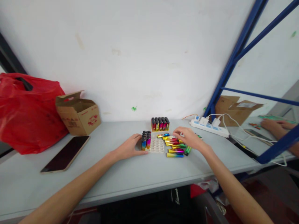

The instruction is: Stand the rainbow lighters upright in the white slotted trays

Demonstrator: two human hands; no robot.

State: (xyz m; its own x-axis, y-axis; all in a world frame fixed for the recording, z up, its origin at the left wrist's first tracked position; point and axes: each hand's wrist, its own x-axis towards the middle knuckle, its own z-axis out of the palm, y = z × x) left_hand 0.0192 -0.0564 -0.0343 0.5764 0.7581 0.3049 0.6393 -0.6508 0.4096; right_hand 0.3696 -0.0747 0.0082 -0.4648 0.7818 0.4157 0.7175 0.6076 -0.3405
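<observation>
A white tray with round holes [157,146] lies on the table, its left part filled with upright black-topped lighters [146,141]. My left hand [130,147] grips the tray's left side, thumb along the front edge and fingers against the lighters. To the right of the tray is a loose pile of shiny multicoloured lighters [175,151] on their sides. Over the back of that pile is my right hand [187,137], its fingers curled together; whatever they pinch is hidden. Behind the tray stands a full block of upright lighters [160,124].
At left are a phone [66,154], an open cardboard box [79,113] and a red plastic bag [30,115]. A white power strip [210,127] with cables lies at right, beside a blue metal frame [224,77]. Beyond it, another person's hands [275,124] show.
</observation>
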